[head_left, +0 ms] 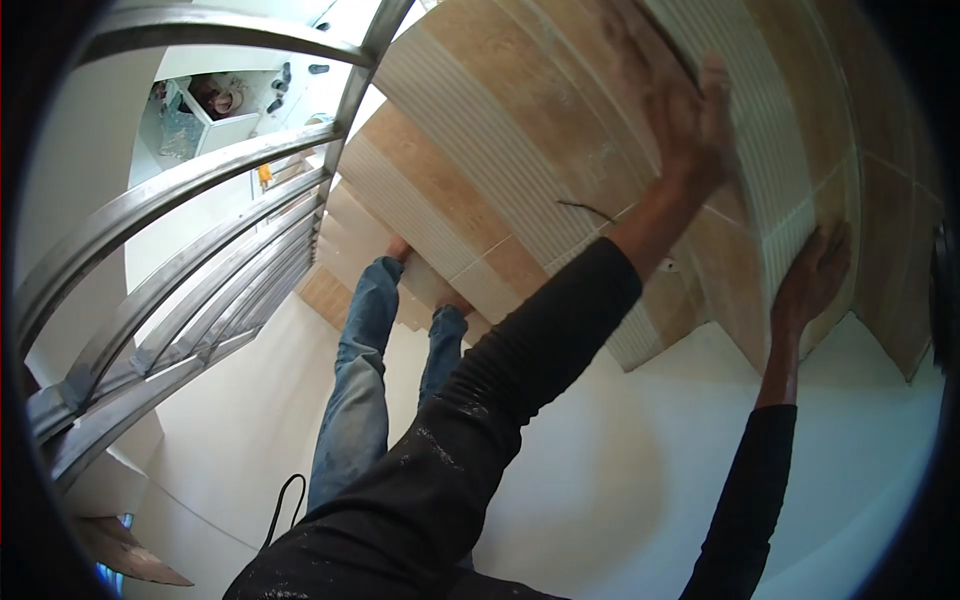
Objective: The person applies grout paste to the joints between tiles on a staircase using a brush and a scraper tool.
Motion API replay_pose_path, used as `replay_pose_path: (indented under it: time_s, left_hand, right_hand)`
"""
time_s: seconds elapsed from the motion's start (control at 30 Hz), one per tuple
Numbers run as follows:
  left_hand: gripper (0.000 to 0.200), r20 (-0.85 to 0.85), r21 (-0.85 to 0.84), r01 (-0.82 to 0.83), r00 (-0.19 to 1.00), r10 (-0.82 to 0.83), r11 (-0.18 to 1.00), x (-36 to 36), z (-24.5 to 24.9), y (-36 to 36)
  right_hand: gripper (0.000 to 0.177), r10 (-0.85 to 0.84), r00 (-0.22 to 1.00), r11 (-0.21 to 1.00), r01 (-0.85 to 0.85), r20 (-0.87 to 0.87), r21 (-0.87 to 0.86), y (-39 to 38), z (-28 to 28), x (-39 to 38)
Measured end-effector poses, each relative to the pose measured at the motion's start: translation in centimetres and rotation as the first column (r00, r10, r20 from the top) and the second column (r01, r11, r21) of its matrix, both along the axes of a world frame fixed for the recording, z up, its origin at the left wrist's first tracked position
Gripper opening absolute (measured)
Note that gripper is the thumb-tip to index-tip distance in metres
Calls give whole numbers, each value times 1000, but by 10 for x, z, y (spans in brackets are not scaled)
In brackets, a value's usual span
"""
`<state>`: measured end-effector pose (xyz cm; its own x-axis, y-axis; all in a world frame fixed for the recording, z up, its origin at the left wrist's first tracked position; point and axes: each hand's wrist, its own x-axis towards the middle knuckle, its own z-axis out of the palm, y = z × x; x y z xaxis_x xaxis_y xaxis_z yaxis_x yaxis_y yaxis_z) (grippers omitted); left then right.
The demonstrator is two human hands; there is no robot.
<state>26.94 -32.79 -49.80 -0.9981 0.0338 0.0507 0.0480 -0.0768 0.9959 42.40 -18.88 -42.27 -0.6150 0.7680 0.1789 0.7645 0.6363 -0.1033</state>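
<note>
My left hand [690,130] lies palm down with fingers stretched and thumb apart, somewhat blurred, against a brown-and-cream stair tile near a dark edge line. Lower and to the right, my right hand [812,272] rests flat at the side end of a ribbed tile strip [785,140], its fingers extended. Both hands press on tile surfaces and grasp nothing. Around them, the steps [480,190] carry wood-look tiles with pale ribbed bands, and their ends form a zigzag against the white wall.
A metal railing [335,130] runs along the left. A thin black cable [588,207] lies on the steps. My jeans-clad legs [360,370] stand on lower steps. Far below are a white open box [225,130] with things inside and several dark shoes [280,90].
</note>
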Motion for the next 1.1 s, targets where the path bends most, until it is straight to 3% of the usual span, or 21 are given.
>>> replay_pose_path:
  time_s: [0.03,0.13,0.2,0.23,0.3,0.4,0.47,0.53,0.6,0.63,0.7,0.77,0.8,0.83,0.87,0.9,0.97,1.03,1.07,1.1]
  left_hand:
    - [88,5,33,-63,998,63,997,-5,0,4]
    - [85,-102,29,33,994,-30,999,51,-1,-14]
    - [78,147,51,147,977,-153,988,59,5,-29]
    - [78,139,53,172,974,-178,984,55,5,-36]
    - [77,322,116,185,923,-213,976,34,7,-56]
    - [75,418,50,289,863,-283,956,33,-22,-97]
    - [68,478,-9,382,814,-331,924,30,-36,-138]
    - [53,615,97,529,634,-469,843,12,-25,-178]
    - [36,679,123,541,566,-468,832,-1,-46,-199]
    - [36,676,127,562,554,-486,817,-4,-52,-200]
    - [26,668,-122,689,589,-455,714,0,-57,-192]
    - [29,640,-283,770,595,-485,571,8,-57,-178]
    - [31,211,-558,656,704,-678,508,15,-58,-172]
    - [32,-14,-660,569,643,-765,490,23,-60,-167]
    - [33,-240,-742,431,544,-804,514,32,-60,-162]
    - [35,-64,-739,537,544,-837,406,40,-62,-157]
    - [39,109,-715,634,518,-849,295,48,-67,-152]
    - [42,40,-789,545,505,-862,283,49,-85,-152]
    - [42,38,-788,546,503,-863,284,48,-92,-152]
    - [40,18,-804,533,464,-886,263,46,-98,-154]
  right_hand:
    - [64,-34,999,999,33,-41,-27,-3,2,-3]
    - [68,-45,995,998,42,-88,-38,-5,1,-1]
    - [69,-67,990,997,63,-123,-43,0,0,1]
    - [67,-52,988,999,49,-147,-23,2,0,1]
    - [65,-69,982,998,68,-175,-9,-2,-1,3]
    - [51,-137,931,990,143,-340,-8,-10,8,14]
    - [29,192,897,930,-36,-399,367,-19,5,33]
    - [16,34,748,996,31,-663,86,-86,0,43]
    - [15,-279,623,952,79,-731,-297,-138,-44,77]
    - [22,-486,631,852,188,-605,-488,-161,-65,83]
    - [46,-704,635,649,391,-319,-652,-196,-103,87]
    - [77,-734,667,603,556,-126,-572,-205,-126,65]
    - [92,-730,682,610,619,-47,-494,-206,-133,50]
    - [92,-745,666,596,632,-47,-495,-205,-137,37]
    - [97,-769,637,533,691,62,-487,-202,-136,26]
    - [103,-781,602,472,745,168,-472,-201,-136,22]
    - [101,-804,574,443,750,152,-490,-201,-132,21]
    - [99,-820,556,424,750,138,-507,-198,-156,32]
    - [87,-862,508,415,708,3,-571,-193,-201,57]
    - [82,-877,476,414,684,-62,-601,-187,-206,70]
